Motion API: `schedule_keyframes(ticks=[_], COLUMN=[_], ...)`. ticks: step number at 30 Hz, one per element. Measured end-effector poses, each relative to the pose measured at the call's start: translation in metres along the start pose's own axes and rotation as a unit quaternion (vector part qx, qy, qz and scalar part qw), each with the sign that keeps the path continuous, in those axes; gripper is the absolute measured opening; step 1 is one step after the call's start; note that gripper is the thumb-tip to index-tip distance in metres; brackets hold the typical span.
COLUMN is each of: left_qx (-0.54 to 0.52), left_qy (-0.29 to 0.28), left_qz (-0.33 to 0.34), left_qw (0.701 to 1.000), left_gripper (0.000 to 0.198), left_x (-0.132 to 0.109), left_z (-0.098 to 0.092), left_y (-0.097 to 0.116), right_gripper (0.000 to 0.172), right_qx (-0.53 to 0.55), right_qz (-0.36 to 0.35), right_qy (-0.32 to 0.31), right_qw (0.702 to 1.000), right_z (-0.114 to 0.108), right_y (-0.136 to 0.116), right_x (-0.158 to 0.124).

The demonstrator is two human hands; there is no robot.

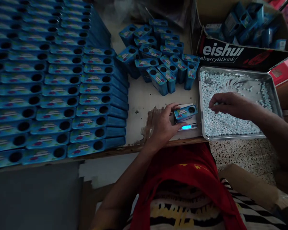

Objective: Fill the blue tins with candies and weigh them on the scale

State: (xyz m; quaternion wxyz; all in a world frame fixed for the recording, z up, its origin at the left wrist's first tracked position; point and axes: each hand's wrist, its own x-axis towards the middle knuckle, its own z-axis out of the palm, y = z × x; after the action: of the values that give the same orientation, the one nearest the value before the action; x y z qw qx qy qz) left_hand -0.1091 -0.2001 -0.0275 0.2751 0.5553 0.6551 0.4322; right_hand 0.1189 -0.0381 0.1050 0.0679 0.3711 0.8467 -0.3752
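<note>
My left hand (164,127) grips a small blue tin (185,112) by its left end, thumb at the near side and fingers at the far side. The tin has a round dark hole in its top and sits on a small digital scale (193,126) with a lit blue display. My right hand (227,103) is over a metal tray (232,138) of small pale candies (230,125). Its fingers are curled together, and what they hold, if anything, is hidden.
Rows of blue tins (60,92) stand packed along the left of the worktop (144,108). Several loose tins (156,54) cluster behind the scale. A cardboard box (220,56) holding more blue tins stands behind the tray. The worktop's front edge runs close to my red apron (182,166).
</note>
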Motion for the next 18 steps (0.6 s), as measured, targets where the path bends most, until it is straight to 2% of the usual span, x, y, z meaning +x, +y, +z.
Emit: schedule_keyframes(ticks=[3,7,12,15,18], left_qx=[0.037,0.019,-0.013,-0.014,-0.025], left_qy=[0.009,0.001,0.008,-0.005,-0.016], left_qz=[-0.012,-0.027,-0.022,-0.017,-0.018], left_qw=[0.999,0.999,1.0,1.0,0.999], left_gripper=[0.066,0.062,0.06,0.059,0.057], left_x=[-0.003,-0.005,-0.005,-0.004,-0.005], left_z=[0.002,0.003,-0.001,-0.006,-0.01], left_y=[0.002,0.001,-0.012,-0.016,-0.017], right_gripper=[0.015,0.017,0.022,0.025,0.024], right_qx=[-0.033,-0.152,-0.32,-0.349,-0.344], right_qz=[-0.046,-0.118,-0.128,-0.145,-0.143], right_qy=[0.004,0.006,-0.034,-0.034,-0.03], right_qw=[0.998,0.981,0.938,0.925,0.928], right_z=[0.004,0.013,0.024,0.026,0.027], right_y=[-0.014,-0.043,-0.068,-0.071,-0.071], right_x=[0.005,0.02,0.036,0.037,0.038])
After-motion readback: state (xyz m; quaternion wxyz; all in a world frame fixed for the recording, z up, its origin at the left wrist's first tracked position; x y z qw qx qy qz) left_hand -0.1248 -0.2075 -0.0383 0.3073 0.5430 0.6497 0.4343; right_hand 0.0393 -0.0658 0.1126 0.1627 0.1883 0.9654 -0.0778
